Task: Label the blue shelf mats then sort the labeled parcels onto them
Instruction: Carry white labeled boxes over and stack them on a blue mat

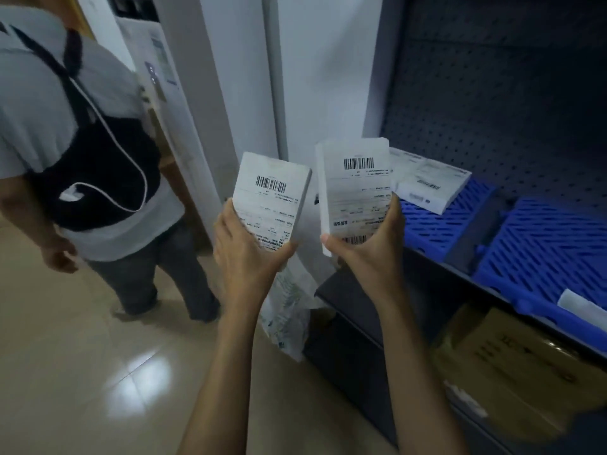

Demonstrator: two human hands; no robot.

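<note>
I hold two white labeled parcels upright in front of me, barcodes facing me. My left hand (249, 254) grips the lower end of the smaller parcel (274, 192). My right hand (371, 254) grips the bottom of the taller parcel (356, 182). To the right, two blue slotted shelf mats lie on a dark shelf: the left mat (437, 224) carries a white parcel (427, 182), and the right mat (542, 254) has a white label (581, 307) at its near edge.
A person in a grey shirt with a black bag (95, 178) stands close on the left, back turned. A white plastic bag (289, 316) hangs by the shelf's corner. A cardboard box (512, 366) sits on the lower shelf. A pegboard wall (492, 110) backs the shelf.
</note>
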